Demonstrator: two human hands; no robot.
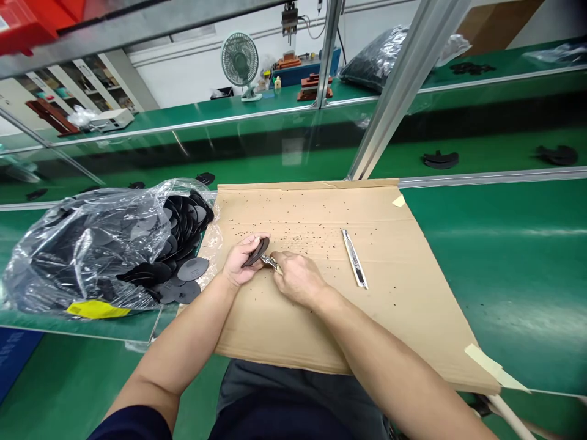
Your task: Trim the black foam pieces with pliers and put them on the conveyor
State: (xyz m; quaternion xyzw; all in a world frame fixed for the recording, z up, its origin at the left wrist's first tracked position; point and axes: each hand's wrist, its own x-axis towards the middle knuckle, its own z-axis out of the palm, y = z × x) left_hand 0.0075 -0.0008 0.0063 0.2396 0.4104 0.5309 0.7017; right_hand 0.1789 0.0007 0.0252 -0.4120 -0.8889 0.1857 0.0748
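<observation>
Forearms (190, 330) angled inward over cardboard (403, 263); left hand (239, 263) pinching tilted disc (257, 252), right hand (299, 278) fingers curled round pliers (271, 262), nose at disc rim.

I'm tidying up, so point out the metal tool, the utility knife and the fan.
Metal tool (270, 262), head view: its exposed metal end.
Utility knife (354, 259), head view: middle of its body.
Fan (239, 59), head view: middle of its grille.

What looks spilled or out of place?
Dark specks litter the cardboard, thickest around its upper middle, like loose scraps. Discs spill from the mouth of the bag at left in an untidy heap. The knife lies loose at an angle. No damage visible on the held piece.
</observation>
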